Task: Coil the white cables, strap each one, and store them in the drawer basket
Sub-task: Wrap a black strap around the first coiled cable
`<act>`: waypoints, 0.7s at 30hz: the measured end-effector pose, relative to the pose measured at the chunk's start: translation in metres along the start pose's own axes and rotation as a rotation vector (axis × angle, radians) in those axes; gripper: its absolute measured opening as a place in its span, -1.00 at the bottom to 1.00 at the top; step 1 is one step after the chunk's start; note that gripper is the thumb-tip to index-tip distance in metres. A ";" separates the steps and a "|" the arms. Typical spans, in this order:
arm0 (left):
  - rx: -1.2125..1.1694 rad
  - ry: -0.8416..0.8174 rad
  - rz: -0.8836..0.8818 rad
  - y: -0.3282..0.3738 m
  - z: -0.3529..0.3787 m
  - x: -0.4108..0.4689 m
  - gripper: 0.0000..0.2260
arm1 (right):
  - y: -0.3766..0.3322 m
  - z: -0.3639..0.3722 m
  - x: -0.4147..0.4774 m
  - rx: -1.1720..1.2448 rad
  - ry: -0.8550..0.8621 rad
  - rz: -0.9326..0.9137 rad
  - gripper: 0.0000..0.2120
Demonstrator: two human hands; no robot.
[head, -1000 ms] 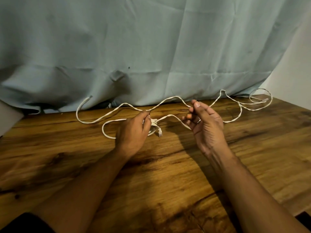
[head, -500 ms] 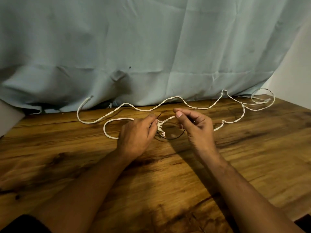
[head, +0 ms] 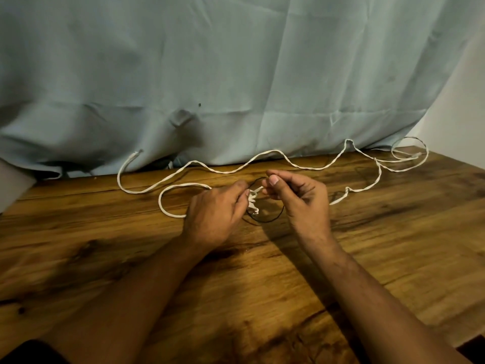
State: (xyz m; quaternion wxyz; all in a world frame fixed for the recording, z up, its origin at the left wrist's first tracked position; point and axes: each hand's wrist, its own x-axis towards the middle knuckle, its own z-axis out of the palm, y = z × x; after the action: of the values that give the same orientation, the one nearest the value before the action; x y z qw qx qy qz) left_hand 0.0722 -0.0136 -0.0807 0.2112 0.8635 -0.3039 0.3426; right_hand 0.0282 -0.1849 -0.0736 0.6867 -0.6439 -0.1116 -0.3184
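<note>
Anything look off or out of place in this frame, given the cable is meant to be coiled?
Yes. The white cable lies mostly uncoiled, snaking across the wooden table to a loose tangle far right, while the left hand and right hand already work a thin dark strap at a small bunch.

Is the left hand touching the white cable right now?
Touching. The head view shows the left hand fingertips pinching the white cable bundle, no gap.
</note>
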 end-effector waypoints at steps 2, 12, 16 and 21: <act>-0.006 0.005 0.010 0.001 0.000 0.000 -0.79 | -0.001 0.001 0.000 -0.013 -0.002 -0.011 -0.82; -0.006 0.004 0.015 0.002 -0.002 -0.001 -0.81 | 0.005 -0.002 0.002 -0.050 0.014 -0.057 -0.84; -0.005 -0.005 -0.013 0.002 -0.001 -0.001 -0.82 | 0.004 -0.001 0.002 -0.016 0.042 -0.035 -0.84; -0.016 0.007 0.007 0.004 -0.002 0.000 -0.83 | 0.000 0.000 0.000 -0.002 0.024 -0.035 -0.83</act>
State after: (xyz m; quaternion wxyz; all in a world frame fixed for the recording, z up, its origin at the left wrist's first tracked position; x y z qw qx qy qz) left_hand 0.0686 -0.0149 -0.0789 0.2178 0.8595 -0.3089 0.3442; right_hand 0.0288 -0.1846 -0.0734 0.6817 -0.6386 -0.1141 -0.3382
